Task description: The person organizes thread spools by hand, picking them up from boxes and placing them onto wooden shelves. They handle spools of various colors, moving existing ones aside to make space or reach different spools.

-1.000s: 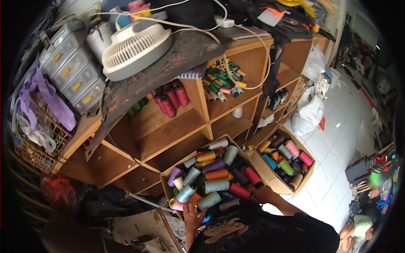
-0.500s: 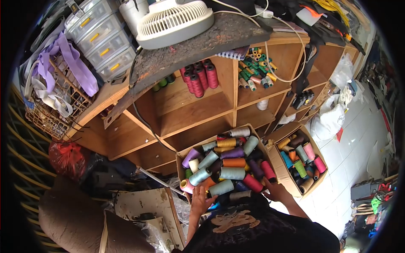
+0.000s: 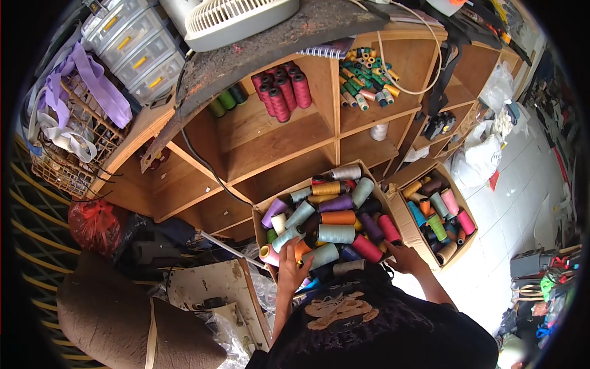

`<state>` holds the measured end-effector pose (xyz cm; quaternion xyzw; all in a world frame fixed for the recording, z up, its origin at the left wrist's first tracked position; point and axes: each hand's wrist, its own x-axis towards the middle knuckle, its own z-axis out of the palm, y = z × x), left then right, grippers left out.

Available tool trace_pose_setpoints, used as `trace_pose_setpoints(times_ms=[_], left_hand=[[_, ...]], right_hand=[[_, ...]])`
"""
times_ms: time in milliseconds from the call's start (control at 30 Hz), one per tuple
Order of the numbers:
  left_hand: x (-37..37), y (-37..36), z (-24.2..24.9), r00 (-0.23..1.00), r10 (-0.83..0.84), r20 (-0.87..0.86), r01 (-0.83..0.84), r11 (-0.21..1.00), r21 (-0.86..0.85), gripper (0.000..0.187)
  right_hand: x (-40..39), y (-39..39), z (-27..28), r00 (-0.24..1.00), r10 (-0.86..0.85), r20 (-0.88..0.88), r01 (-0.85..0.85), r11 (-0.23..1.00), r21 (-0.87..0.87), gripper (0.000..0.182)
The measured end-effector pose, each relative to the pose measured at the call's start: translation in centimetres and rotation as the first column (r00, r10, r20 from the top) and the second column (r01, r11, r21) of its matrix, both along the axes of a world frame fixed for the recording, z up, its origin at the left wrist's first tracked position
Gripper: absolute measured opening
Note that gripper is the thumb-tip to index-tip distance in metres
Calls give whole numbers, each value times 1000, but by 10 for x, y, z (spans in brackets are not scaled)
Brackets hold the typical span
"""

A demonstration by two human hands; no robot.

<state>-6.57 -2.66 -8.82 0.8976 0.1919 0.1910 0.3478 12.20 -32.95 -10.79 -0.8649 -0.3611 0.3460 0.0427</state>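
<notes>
A cardboard box [image 3: 258, 229] full of thread cones stands directly in front of me. At its near left corner is my left hand [image 3: 290, 270], its fingers apart over the cones beside an orange cone [image 3: 301, 248] and a pale blue cone [image 3: 324, 256]. My right hand [image 3: 407, 259] is at the near right corner, fingers stretched toward the rim beside a magenta cone [image 3: 367, 248]. Whether those fingertips press on the cardboard is hard to see. A longer pale blue cone [image 3: 336, 234] lies on top between the hands.
A second box [image 3: 465, 255] of cones stands to the right on the tiled floor [image 3: 501, 227]. Behind is a wooden shelf [image 3: 276, 161] holding magenta cones [image 3: 284, 92] and small spools [image 3: 369, 79]. A fan [image 3: 239, 21] sits above. At left is a brown padded seat [image 3: 123, 320].
The view has shifted slightly, so the shelf and box sit higher in the picture. My left hand's fingers have curled and spread a little, and my right hand has come closer to the rim.
</notes>
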Motion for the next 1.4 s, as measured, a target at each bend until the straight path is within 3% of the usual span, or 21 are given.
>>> trace_pose_setpoints(times_ms=[133, 233, 267, 367, 433, 500, 600, 767, 867, 967, 1000, 1033, 1067, 1167, 1200, 1300, 1333, 1400], left_hand=[[19, 1, 9, 998, -20, 65, 15, 997, 74, 62], [38, -4, 18, 998, -61, -5, 61, 996, 63, 65], [45, -7, 20, 995, -80, -51, 84, 993, 78, 67], [57, -14, 7, 978, -138, -158, 156, 982, 109, 70], [61, -18, -6, 967, -158, -198, 183, 977, 114, 70], [61, -22, -10, 971, -163, -175, 190, 970, 150, 71], [54, -23, -3, 975, -170, -140, 190, 971, 144, 70], [27, -18, 9, 983, -172, -67, 168, 984, -62, 66], [9, -15, 7, 984, -154, -93, 159, 986, 44, 65], [-9, -16, -3, 984, -133, -121, 141, 989, 55, 71], [-14, -18, -6, 986, -110, -126, 121, 990, 77, 74], [-21, -20, -9, 988, -84, -129, 98, 990, 100, 76], [-31, -22, -16, 956, -62, -286, 98, 988, 115, 88], [-43, -25, -38, 862, -99, -498, 162, 983, 86, 98], [-45, -20, -45, 838, -139, -529, 190, 981, 45, 104], [-36, -17, -23, 809, -195, -555, 178, 980, -85, 103], [-36, -17, -25, 815, -187, -549, 182, 981, -64, 102], [-38, -20, -30, 812, -161, -560, 173, 984, -32, 102]], right_hand=[[-18, -16, -17, 977, 131, 167, -134, 991, 7, 70], [-28, -18, -5, 990, -57, 128, 27, 974, 225, 68], [-31, -18, -5, 986, -84, 144, 51, 974, 219, 69], [-33, -25, -10, 977, 95, 193, -119, 986, 119, 69], [-24, -16, -7, 997, -79, 14, 79, 997, 0, 68], [-26, -14, -3, 982, -189, -18, 190, 973, 129, 66], [-39, -17, -11, 987, 22, 156, -5, 994, -107, 63], [-38, -14, -13, 988, -62, 143, 66, 998, -22, 73], [-31, -5, 6, 999, -28, 32, 33, 990, -140, 79], [-27, -5, 4, 992, -117, 47, 116, 993, 25, 72], [-30, -10, -10, 987, -24, 160, 21, 1000, 21, 70], [-31, -15, -23, 987, -10, 160, 7, 1000, 22, 68], [-30, -18, -32, 987, 6, 161, -10, 1000, 24, 66], [-29, -19, -34, 987, -15, 160, 4, 997, 71, 60], [-30, -15, -31, 987, -36, 158, 21, 995, 99, 58], [-13, 3, -14, 998, -56, -38, 54, 997, -61, 51], [-7, 2, -28, 997, 51, -65, -59, 988, -140, 49], [-16, -5, -31, 996, 61, 62, -58, 997, -49, 48]])
